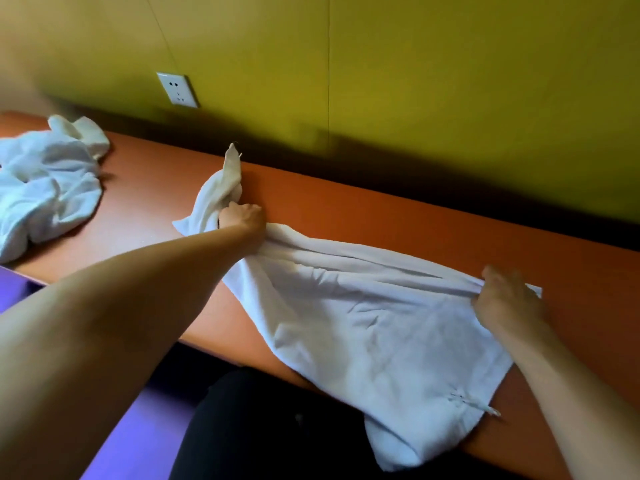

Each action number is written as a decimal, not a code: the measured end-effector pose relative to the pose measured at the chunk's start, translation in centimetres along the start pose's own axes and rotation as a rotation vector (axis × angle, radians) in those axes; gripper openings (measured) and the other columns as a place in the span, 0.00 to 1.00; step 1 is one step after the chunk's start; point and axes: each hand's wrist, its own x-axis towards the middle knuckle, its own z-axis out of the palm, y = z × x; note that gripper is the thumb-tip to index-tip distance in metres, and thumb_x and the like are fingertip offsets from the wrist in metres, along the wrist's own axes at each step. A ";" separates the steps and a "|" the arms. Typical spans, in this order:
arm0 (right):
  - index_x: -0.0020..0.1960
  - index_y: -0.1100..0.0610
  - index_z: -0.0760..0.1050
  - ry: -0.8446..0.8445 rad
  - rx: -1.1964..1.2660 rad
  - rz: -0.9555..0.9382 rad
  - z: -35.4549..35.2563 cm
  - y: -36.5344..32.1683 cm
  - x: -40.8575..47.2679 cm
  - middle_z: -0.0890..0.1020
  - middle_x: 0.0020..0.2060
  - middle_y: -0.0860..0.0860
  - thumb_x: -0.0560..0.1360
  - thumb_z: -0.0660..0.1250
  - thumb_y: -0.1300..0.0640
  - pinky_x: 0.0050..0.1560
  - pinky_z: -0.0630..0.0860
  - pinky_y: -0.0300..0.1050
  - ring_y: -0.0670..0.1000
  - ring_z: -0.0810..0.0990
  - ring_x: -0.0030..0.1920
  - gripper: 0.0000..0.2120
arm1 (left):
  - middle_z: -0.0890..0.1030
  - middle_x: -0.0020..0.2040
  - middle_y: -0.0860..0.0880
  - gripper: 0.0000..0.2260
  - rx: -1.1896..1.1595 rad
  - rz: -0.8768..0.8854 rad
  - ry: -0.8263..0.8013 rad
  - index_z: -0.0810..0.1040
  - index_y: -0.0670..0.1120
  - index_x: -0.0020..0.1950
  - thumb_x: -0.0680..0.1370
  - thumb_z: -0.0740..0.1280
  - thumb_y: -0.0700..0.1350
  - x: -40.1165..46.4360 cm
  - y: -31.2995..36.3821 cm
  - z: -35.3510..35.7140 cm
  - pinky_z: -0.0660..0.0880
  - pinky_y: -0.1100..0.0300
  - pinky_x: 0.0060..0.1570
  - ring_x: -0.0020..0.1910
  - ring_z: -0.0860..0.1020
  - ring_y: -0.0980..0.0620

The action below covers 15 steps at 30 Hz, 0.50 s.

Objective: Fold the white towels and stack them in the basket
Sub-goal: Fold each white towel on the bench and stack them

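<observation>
Yellow-green wall [433, 81] backs an orange table [363, 209] that runs from far left to near right. Two hands work on it. Left hand [242, 216] reaches far forward on a long straight arm, fingers curled round a bunched end of one white towel [374, 334], whose tip stands up beyond the knuckles toward the wall. Right hand [502, 296] lies nearer on a bent arm, fingers pinching the towel's far edge at its right corner; it is blurred, so the exact grip is unclear. Between the hands the cloth is stretched along its far edge, with creases running hand to hand. From there it spreads toward the person, and its near part hangs over the table's front edge above dark trousers [270, 427]. Bare table lies beyond both hands up to the wall, and to the right of the right hand. Left of the left hand, well apart, sits one crumpled pile [48, 185] of white cloth; how many towels it holds cannot be told. One socket [177, 90] sits on the wall beyond the left hand. Purple floor [138, 427] shows below the left arm.
</observation>
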 end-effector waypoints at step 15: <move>0.58 0.71 0.77 0.484 0.538 -0.103 -7.6 4.9 -4.3 0.78 0.52 0.73 0.75 0.54 0.56 0.54 0.72 0.59 0.71 0.77 0.53 0.23 | 0.82 0.50 0.38 0.13 -0.254 0.428 0.195 0.82 0.45 0.52 0.72 0.71 0.51 -6.2 -8.3 -6.5 0.76 0.48 0.49 0.52 0.80 0.36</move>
